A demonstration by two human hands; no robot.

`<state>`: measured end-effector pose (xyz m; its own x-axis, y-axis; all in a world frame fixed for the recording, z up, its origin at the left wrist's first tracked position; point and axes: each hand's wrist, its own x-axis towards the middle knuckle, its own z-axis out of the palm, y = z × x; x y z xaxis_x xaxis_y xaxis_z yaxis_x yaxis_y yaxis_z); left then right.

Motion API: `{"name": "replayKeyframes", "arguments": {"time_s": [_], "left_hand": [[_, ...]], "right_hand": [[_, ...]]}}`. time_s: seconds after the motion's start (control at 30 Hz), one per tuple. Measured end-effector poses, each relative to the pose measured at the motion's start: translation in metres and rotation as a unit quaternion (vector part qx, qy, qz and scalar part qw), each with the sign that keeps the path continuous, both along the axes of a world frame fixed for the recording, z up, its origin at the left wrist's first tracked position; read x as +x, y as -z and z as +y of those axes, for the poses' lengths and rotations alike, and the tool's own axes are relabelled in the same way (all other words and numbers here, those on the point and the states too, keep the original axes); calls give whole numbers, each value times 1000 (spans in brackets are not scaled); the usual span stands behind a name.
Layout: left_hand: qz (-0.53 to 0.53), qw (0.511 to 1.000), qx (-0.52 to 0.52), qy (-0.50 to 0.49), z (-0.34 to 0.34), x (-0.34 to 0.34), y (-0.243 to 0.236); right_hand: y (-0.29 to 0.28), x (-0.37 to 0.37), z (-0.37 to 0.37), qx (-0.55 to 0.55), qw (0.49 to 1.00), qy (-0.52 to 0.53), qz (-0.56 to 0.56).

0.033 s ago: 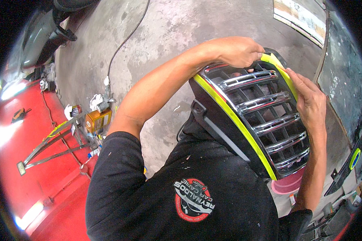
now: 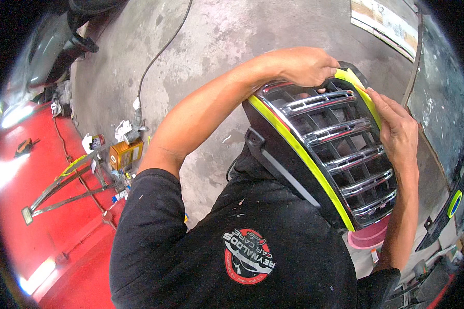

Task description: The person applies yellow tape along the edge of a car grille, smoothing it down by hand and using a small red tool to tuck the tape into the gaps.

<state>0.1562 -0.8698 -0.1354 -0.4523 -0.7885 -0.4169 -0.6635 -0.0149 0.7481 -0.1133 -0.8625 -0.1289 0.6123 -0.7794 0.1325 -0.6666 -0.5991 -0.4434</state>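
A car grille [image 2: 345, 131] with chrome bars and a black surround leans against my body at the right. Yellow-green masking tape [image 2: 303, 150] runs along its near-left edge and around the far and right edges. At the far corner my left hand [image 2: 309, 67] pinches the tape, its fingertips closed together. My right hand [image 2: 398, 129] is wrapped on the grille's right edge, with fingertips pressing the tape just below that corner. Its thumb is hidden.
A pink tub [image 2: 368, 237] stands below the grille. At right lies a green-and-blue tape roll [image 2: 454, 204]. To the left are a red car panel [image 2: 41, 170], a metal frame [image 2: 62, 190] and a yellow box [image 2: 126, 154]. A black cable [image 2: 162, 54] crosses the concrete floor.
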Motion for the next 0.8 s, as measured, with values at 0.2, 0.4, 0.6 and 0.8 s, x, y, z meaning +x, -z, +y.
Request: {"name": "replayKeyframes", "arguments": {"time_s": [0.2, 0.4, 0.6, 0.8], "left_hand": [[1, 1000, -8, 8, 0, 0, -2], [11, 1000, -7, -1, 0, 1, 1], [12, 1000, -21, 5, -1, 2, 4], [-10, 1000, -8, 18, -2, 0, -1]], "right_hand": [[1, 1, 0, -13, 1000, 3, 18], [-6, 2, 1, -104, 990, -31, 87], [-9, 3, -3, -137, 982, -54, 119], [-4, -1, 0, -129, 985, -39, 107]]}}
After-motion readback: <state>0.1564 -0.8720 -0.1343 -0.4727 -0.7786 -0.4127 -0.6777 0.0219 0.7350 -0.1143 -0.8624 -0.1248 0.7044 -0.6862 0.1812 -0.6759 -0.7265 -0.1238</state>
